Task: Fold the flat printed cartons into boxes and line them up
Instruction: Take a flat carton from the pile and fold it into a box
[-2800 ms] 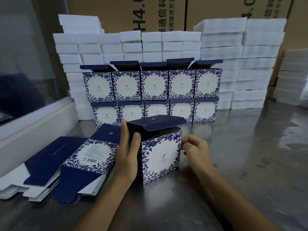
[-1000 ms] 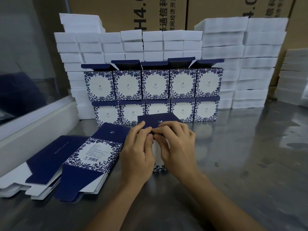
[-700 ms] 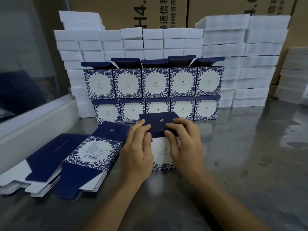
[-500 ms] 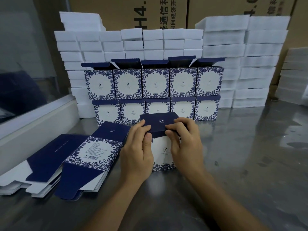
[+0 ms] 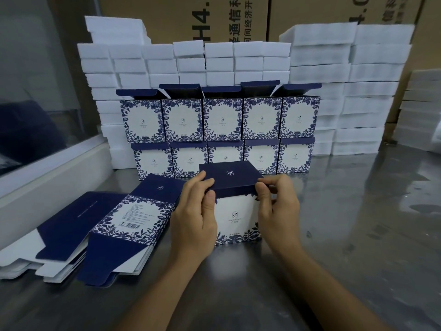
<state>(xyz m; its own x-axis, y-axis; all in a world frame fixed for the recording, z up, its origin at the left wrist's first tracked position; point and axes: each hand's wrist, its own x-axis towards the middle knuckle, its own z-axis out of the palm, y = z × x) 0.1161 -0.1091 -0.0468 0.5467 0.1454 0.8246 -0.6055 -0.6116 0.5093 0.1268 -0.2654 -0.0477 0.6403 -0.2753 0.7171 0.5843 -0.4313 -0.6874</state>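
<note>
A blue-and-white floral carton box point(image 5: 236, 216) stands upright on the steel table point(image 5: 346, 235) in front of me, its navy lid folded down flat. My left hand point(image 5: 193, 218) pinches the lid's front left corner, thumb on the front flap. My right hand point(image 5: 278, 209) pinches the front right corner the same way. Behind it, folded boxes point(image 5: 222, 120) stand in two stacked rows, the upper row with lids raised. Flat printed cartons point(image 5: 124, 223) lie in a pile to my left.
White foam blocks point(image 5: 334, 91) are stacked in walls behind and right of the boxes, with brown shipping cartons point(image 5: 186, 17) above. A white ledge and glass pane point(image 5: 47, 163) run along the left.
Both hands have slid apart from the middle of the lid to its front corners. The lid now lies flat on the box, which was open-topped earlier.
</note>
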